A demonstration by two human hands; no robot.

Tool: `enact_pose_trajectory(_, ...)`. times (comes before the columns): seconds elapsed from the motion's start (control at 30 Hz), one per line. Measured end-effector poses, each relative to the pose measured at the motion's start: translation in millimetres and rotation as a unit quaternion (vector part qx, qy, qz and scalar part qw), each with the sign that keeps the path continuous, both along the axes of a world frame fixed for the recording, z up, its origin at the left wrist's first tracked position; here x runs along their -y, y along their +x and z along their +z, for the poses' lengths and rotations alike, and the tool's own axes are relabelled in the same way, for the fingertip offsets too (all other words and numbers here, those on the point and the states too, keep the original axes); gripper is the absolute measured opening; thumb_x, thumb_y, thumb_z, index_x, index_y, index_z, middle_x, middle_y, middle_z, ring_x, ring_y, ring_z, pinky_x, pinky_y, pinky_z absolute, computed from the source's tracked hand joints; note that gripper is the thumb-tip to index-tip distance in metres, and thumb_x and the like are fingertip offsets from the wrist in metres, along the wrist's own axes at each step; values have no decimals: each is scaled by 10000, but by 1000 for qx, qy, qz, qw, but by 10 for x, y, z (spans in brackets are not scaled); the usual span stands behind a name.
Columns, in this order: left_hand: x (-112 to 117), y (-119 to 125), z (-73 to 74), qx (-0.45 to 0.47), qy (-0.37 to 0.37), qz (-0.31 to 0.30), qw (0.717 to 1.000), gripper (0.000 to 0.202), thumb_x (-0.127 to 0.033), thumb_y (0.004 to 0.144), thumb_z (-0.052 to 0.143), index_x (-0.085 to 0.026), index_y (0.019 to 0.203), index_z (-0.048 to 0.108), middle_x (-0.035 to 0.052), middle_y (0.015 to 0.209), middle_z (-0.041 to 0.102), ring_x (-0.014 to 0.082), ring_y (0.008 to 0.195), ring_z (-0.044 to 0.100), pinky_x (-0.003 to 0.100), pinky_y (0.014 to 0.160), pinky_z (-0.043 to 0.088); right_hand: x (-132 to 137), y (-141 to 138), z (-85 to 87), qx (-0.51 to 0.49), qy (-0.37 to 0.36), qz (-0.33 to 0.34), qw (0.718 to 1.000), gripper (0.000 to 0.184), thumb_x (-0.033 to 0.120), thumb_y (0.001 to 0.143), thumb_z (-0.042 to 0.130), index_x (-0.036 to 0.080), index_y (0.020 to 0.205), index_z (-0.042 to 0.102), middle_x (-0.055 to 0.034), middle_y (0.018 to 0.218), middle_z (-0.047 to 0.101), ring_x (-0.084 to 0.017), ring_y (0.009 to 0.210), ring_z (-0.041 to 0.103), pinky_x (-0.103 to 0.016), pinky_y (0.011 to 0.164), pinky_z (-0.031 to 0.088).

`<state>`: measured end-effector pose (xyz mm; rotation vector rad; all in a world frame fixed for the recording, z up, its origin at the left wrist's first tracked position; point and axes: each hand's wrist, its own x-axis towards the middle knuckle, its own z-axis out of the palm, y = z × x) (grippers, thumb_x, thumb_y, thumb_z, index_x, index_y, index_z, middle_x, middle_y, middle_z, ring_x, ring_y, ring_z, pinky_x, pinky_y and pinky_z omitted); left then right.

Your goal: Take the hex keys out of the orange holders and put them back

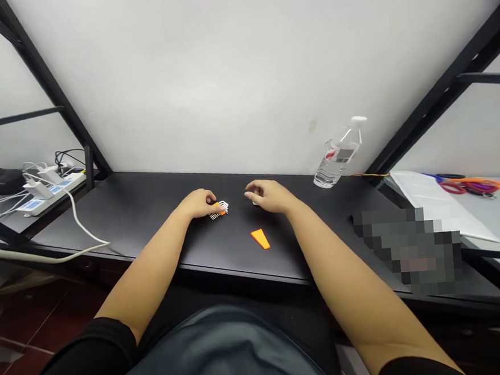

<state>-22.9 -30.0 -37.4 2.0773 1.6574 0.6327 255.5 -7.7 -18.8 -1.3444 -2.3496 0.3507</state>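
Near the middle of the black desk, my left hand (pixel 200 203) is closed on a hex key set (pixel 223 207). Several bent silver keys stick out of its orange holder, past my fingertips. A short way to the right, my right hand (pixel 270 195) hovers low over the desk with its fingers curled toward the thumb. A small pale bit shows under those fingers, too hidden to name. Between my forearms, closer to me, a flat orange tapered piece (pixel 261 238) lies on the desk, apart from both hands.
A water bottle (pixel 337 155) stands by the wall at the right. On the left sits a power strip (pixel 53 192) with white chargers; its cable (pixel 78 219) crosses the desk's left end. A pixelated dark object (pixel 408 250) and a white sheet (pixel 443 202) lie at the right.
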Motion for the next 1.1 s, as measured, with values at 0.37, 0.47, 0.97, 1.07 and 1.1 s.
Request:
enact_pose_trajectory(0.37, 102, 72, 127, 15, -108, -91, 990, 396, -465, 586, 863, -202, 848, 725, 16, 738, 705, 152, 612, 589, 253, 524, 356, 247, -561, -139, 66, 14, 115, 991, 261, 393, 954, 599, 224, 1132, 686, -112, 1153, 667, -243, 1002, 630, -319, 766, 462)
enact_pose_trajectory(0.47, 99, 76, 104, 48, -93, -93, 990, 331, -477, 663, 808, -183, 802, 745, 20, 680, 694, 150, 584, 584, 256, 520, 359, 203, -517, -151, 16, 1, 110, 994, 229, 374, 952, 588, 210, 1087, 674, -96, 1109, 690, -221, 957, 627, -306, 760, 455)
enact_pose_trajectory(0.97, 114, 374, 14, 373, -176, -108, 905, 444, -526, 771, 791, -119, 947, 761, 128, 848, 754, 161, 715, 694, 255, 627, 505, 10, -429, -134, -155, -2, -58, 986, 601, 649, 992, 301, 221, 654, 555, -17, 605, 547, -178, 608, 508, -299, 571, 360)
enact_pose_trajectory(1.07, 125, 359, 35, 366, -176, -109, 907, 442, -524, 774, 787, -123, 960, 775, 118, 831, 751, 158, 708, 684, 255, 622, 499, -10, -386, -98, -142, 24, -94, 985, 607, 651, 999, 260, 228, 651, 520, -35, 606, 557, -196, 621, 525, -309, 566, 365)
enact_pose_trajectory(1.1, 123, 345, 39, 362, -175, -109, 909, 439, -521, 778, 783, -124, 964, 777, 116, 825, 749, 157, 707, 681, 254, 619, 495, -19, -361, -81, -138, 33, -109, 984, 613, 655, 1002, 239, 229, 659, 517, -45, 614, 568, -204, 627, 534, -315, 568, 368)
